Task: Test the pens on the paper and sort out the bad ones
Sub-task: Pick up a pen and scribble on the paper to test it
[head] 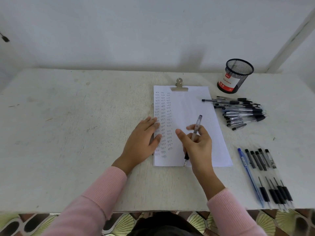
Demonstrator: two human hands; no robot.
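Several clear pens with black grips (274,195) and one blue pen (247,169) are laid side by side, near right on the pale worn table (68,116). One clear plastic pen (194,134) is pinched in the right hand (199,145). Its long axis runs near-to-far, nib toward the person at the near edge of the white clipped paper sheet (196,106). The left hand (143,142) is laid flat, fingers straight, on the sheet's written left side. A loose pen pile (242,111) is noted farther right, a black mesh cup (236,75) beyond.

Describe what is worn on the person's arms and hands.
Both arms wear long pink sleeves of ribbed knit: the left sleeve and the right sleeve each end in a cuff at the wrist. The left hand and right hand are bare; no gloves, rings or watch show.
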